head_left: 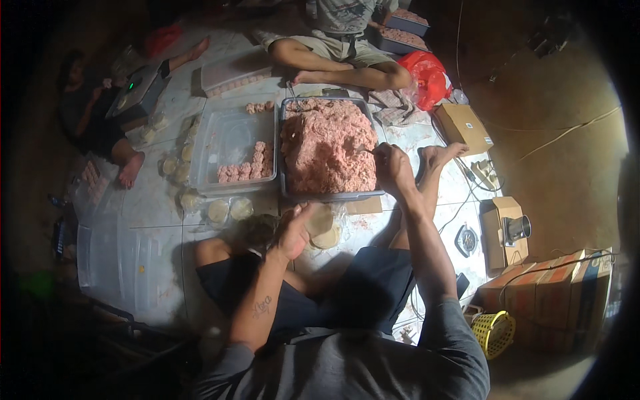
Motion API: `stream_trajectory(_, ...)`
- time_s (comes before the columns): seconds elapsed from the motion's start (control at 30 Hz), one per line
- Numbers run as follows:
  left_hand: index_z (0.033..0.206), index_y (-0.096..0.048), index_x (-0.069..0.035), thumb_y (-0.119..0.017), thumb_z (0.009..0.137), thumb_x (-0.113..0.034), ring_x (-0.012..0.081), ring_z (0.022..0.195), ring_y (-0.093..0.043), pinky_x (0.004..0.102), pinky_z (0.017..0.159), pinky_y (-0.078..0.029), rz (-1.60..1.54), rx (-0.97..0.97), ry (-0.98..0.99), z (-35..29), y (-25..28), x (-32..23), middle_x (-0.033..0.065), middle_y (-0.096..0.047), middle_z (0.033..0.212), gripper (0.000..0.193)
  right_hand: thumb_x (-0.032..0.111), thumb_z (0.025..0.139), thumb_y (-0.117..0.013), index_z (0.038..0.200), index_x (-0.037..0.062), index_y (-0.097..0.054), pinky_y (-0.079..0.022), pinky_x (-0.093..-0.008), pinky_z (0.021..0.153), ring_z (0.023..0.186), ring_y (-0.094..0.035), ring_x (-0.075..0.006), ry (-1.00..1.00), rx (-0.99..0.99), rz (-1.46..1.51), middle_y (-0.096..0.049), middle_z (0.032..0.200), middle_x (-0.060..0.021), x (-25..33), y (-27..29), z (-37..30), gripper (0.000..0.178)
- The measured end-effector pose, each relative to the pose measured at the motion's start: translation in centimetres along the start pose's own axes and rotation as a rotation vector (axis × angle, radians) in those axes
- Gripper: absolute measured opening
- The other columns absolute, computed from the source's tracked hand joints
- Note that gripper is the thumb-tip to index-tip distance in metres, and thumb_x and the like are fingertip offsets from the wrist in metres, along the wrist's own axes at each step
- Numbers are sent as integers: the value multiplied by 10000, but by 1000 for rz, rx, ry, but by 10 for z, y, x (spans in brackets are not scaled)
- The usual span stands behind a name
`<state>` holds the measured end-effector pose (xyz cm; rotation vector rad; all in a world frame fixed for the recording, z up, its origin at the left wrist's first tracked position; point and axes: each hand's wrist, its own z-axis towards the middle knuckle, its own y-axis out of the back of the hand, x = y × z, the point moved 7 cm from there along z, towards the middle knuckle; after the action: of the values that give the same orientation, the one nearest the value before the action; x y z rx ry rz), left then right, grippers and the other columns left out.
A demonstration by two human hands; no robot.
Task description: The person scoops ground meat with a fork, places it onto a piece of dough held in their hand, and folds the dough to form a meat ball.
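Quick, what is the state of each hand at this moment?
Left hand: open, a round dough wrapper lies on its palm.
Right hand: closed on a small utensil at the minced meat in the tray.

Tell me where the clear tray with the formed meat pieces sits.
In the head view, the clear tray sits on the floor left of centre, right beside the grey tub of minced meat, ahead of the left hand.

The person wears a grey short-sleeved shirt and dark shorts; both forearms are bare, as are the legs and feet. The left forearm carries a small dark script tattoo. Left hand [293,230] and right hand [393,167] have no gloves, rings or watch showing.
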<state>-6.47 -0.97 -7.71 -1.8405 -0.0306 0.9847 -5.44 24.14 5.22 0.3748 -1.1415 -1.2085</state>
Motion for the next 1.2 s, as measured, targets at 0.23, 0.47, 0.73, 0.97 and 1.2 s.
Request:
stream_trajectory(0.23, 1417, -440, 65, -378, 950, -728, 328, 1307, -517, 452, 1145, -366, -387, 80, 3, 12, -25, -18, 202, -543, 1399, 922, 9, 924, -552, 1112, 15, -648, -505, -394, 725, 843, -665, -282, -72, -27, 238, -653, 907, -194, 77, 15, -70, 211)
stream_trajectory(0.47, 1482, -335, 54, -380, 926, -765, 306, 1341, -456, 454, 1171, -288, -421, -26, -171, -11, -25, -30, 183, -465, 1468, 991, -78, 844, -569, 1040, -24, -660, -481, -427, 677, 804, -595, -400, -93, -45, 466, -589, 890, -202, 102, -50, -140, 223)
stream_trajectory(0.73, 1408, -420, 96, -357, 959, -715, 351, 1260, -544, 474, 1091, -425, -615, -170, -187, -11, 41, -23, 262, -522, 1397, 929, -6, 870, -544, 1178, 56, -630, -537, -483, 670, 810, -641, -406, 30, 481, 67, -585, 935, -205, 126, -48, -151, 326)
stream_trajectory(0.97, 1221, -563, 71, -339, 941, -759, 366, 1129, -609, 488, 1045, -456, -489, -194, -82, -12, -1, -7, 241, -627, 1222, 904, 42, 893, -519, 1073, -23, -634, -458, -467, 698, 841, -543, -401, -93, 341, 381, -564, 817, -221, 120, -48, -149, 223)
stream_trajectory(1.2, 1161, -585, 36, -355, 951, -732, 366, 1054, -634, 511, 1038, -463, -498, -56, -20, -17, 15, 1, 223, -650, 1163, 829, 31, 886, -543, 1062, 31, -660, -506, -483, 704, 821, -607, -407, -23, 399, 276, -607, 902, -201, 123, -47, -149, 212)
